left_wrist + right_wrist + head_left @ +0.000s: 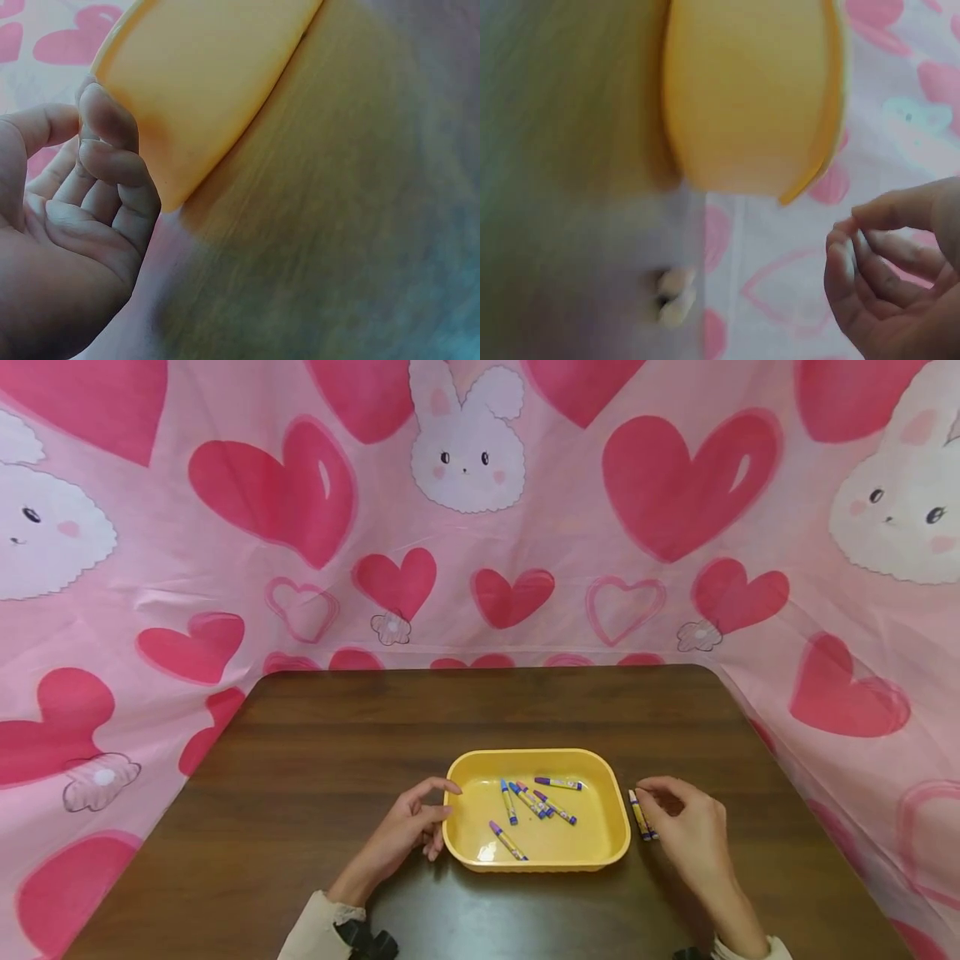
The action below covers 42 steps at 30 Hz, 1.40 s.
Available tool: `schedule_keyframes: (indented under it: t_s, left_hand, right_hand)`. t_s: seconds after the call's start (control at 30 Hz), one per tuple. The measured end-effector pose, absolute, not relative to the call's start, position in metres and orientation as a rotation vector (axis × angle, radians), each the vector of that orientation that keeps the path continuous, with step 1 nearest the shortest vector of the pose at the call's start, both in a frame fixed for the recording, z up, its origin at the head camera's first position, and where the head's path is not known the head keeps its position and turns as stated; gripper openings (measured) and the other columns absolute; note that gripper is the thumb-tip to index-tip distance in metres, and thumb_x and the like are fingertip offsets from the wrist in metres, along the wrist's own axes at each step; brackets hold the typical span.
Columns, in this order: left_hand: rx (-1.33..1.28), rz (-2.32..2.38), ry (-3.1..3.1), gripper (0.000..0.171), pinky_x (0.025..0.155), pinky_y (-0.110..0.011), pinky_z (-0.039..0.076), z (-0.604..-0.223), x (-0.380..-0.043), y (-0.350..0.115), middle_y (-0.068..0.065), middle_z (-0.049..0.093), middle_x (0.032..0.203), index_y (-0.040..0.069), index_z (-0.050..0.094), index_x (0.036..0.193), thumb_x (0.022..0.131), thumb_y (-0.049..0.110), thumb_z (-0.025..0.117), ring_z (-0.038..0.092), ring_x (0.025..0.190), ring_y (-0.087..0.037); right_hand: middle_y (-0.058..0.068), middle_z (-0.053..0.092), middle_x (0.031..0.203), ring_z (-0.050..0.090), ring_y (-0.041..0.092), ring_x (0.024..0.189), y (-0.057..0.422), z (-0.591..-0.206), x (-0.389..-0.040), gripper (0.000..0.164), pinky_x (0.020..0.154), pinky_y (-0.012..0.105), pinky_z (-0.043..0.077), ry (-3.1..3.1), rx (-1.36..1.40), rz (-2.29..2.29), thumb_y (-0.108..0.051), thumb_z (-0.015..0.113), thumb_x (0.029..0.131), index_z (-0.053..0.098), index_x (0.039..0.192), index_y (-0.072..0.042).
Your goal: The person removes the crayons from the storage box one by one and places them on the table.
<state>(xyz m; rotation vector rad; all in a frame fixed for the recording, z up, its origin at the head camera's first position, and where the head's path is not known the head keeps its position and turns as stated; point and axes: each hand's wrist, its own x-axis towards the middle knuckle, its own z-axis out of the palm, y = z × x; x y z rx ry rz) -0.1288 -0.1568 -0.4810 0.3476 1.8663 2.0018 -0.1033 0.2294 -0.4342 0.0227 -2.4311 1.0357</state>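
A yellow plastic tray [472, 818] sits on the table, with several crayons [553, 808] in yellow wrappers and purple, blue or pink ends lying loose inside. At its left rim my left hand [411, 818] holds on, index finger over the edge and thumb close by. The left wrist view shows those fingers curled at the tray's end wall [195, 82]. Two crayons [640, 816] lie side by side right of the tray. Above them is my right hand [690, 831]; in the right wrist view its thumb and fingertips meet, apart from the two crayons [676, 296], with nothing visible between them.
The dark brown wooden table [360, 718] stretches around the tray. A pink cloth [465, 543] printed with hearts and rabbits hangs behind and along both sides. Black straps [367, 939] sit near the wrists by the light sleeves.
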Motion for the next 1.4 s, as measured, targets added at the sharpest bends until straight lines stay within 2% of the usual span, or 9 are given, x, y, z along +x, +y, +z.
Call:
schedule_keyframes:
  t_s: [0.13,0.33,0.63,0.83,0.97,1.07,1.2,1.4]
  left_hand:
    - [0.364,2.005,1.864,0.041,0.046,-0.024,0.046,-0.481,-0.131,-0.159,-0.004,0.058,0.057,-0.004,0.043,0.134,0.101,0.017,0.057,0.055,0.046,-0.015]
    - [0.38,2.013,1.86,0.042,0.046,-0.024,0.046,-0.483,-0.132,-0.16,-0.004,0.058,0.057,-0.005,0.042,0.134,0.101,0.017,0.057,0.055,0.046,-0.015]
    - [0.348,2.02,1.858,0.043,0.045,-0.024,0.045,-0.485,-0.129,-0.159,-0.003,0.059,0.057,-0.005,0.042,0.133,0.101,0.019,0.057,0.055,0.045,-0.013]
    - [0.34,2.019,1.856,0.041,0.045,-0.024,0.045,-0.489,-0.128,-0.159,-0.003,0.059,0.056,-0.004,0.044,0.132,0.101,0.018,0.058,0.055,0.045,-0.013]
    - [0.358,2.02,1.846,0.039,0.045,-0.023,0.044,-0.489,-0.128,-0.158,-0.002,0.058,0.055,-0.005,0.044,0.132,0.1,0.014,0.057,0.055,0.044,-0.013]
    - [0.393,2.016,1.831,0.037,0.045,-0.023,0.043,-0.489,-0.128,-0.156,-0.001,0.058,0.055,-0.005,0.043,0.132,0.101,0.009,0.055,0.055,0.045,-0.012]
    - [0.417,2.013,1.821,0.034,0.045,-0.023,0.044,-0.487,-0.128,-0.156,0.001,0.058,0.054,-0.004,0.043,0.132,0.102,0.007,0.053,0.056,0.045,-0.012]
    - [0.419,2.015,1.833,0.036,0.045,-0.023,0.044,-0.484,-0.129,-0.157,0.001,0.058,0.054,-0.005,0.043,0.132,0.101,0.01,0.055,0.055,0.045,-0.012]
  right_hand:
    - [-0.004,0.071,0.078,0.062,0.003,0.066,0.21,-0.423,-0.104,0.013,0.061,0.013,0.05,-2.365,0.223,1.096,0.0,0.08,0.08,0.076,0.086,-0.01]
    - [-0.011,0.068,0.076,0.061,0.002,0.067,0.182,-0.409,-0.11,0.017,0.062,0.023,0.054,-2.439,0.486,1.086,0.002,0.082,0.077,0.075,0.083,-0.013]
    - [-0.006,0.069,0.079,0.057,0.002,0.07,0.142,-0.405,-0.12,0.008,0.065,0.023,0.053,-2.717,0.885,1.021,-0.001,0.075,0.084,0.075,0.084,-0.009]
    - [-0.003,0.069,0.077,0.057,0.005,0.071,0.118,-0.414,-0.125,0.01,0.067,0.025,0.051,-2.766,1.061,0.896,0.003,0.068,0.082,0.075,0.082,-0.005]
    - [-0.011,0.055,0.064,0.046,0.004,0.062,0.107,-0.426,-0.124,0.014,0.059,0.021,0.042,-2.79,1.127,0.85,0.004,0.068,0.079,0.07,0.072,-0.009]
    - [-0.014,0.049,0.059,0.043,0.003,0.061,0.102,-0.434,-0.122,0.018,0.056,0.02,0.038,-2.815,1.111,0.806,0.001,0.071,0.078,0.068,0.066,-0.013]
    - [-0.015,0.05,0.059,0.044,0.003,0.059,0.101,-0.44,-0.122,0.02,0.054,0.02,0.039,-2.832,1.066,0.775,-0.004,0.074,0.078,0.066,0.064,-0.016]
    - [-0.017,0.052,0.059,0.045,-0.002,0.057,0.102,-0.443,-0.13,0.02,0.052,0.018,0.041,-2.889,1.049,0.905,-0.02,0.083,0.078,0.068,0.066,-0.018]
